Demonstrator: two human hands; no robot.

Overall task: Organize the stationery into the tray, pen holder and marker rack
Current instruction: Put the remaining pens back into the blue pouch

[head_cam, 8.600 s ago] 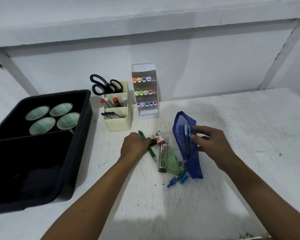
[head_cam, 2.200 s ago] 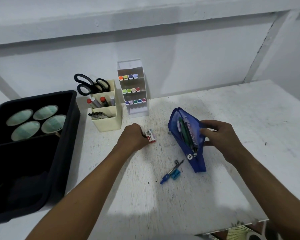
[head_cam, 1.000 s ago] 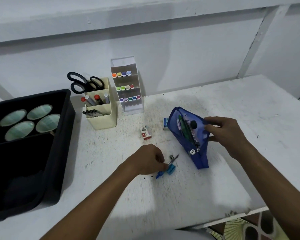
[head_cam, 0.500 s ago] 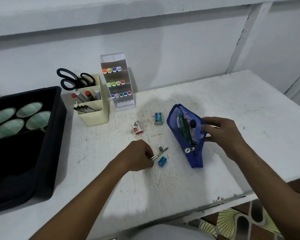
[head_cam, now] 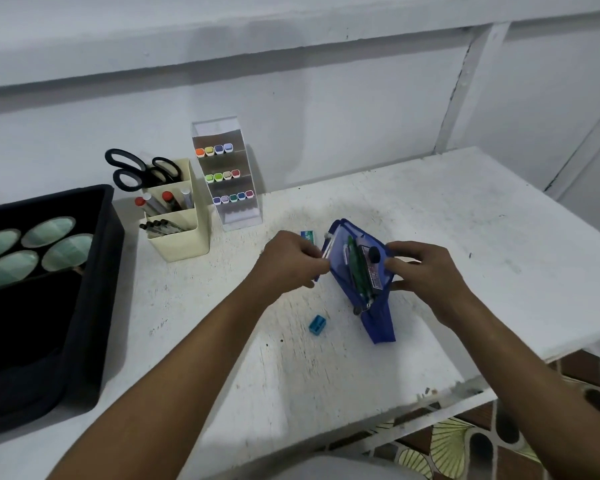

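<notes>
1. Blue pencil pouch (head_cam: 359, 271): centre of frame, mouth open, on the white table (head_cam: 430, 216).
2. Right hand (head_cam: 426, 271): fingers curled, gripping the pouch's right edge.
3. Left hand (head_cam: 288, 265): pinching a thin metal tool (head_cam: 326, 249) at the pouch's left rim.
4. Blue sharpener (head_cam: 317, 324): on the table, lower left of the pouch.
5. Pen holder (head_cam: 179, 230), marker rack (head_cam: 227, 174), black tray (head_cam: 94, 258): upper left.

We see the right hand (head_cam: 426, 271) gripping the open blue pouch (head_cam: 364, 275) while the left hand (head_cam: 288, 263) pinches a thin metal tool (head_cam: 326, 250) at its mouth. A blue sharpener (head_cam: 317, 323) lies on the white table (head_cam: 326, 368) just below the left hand.
</notes>
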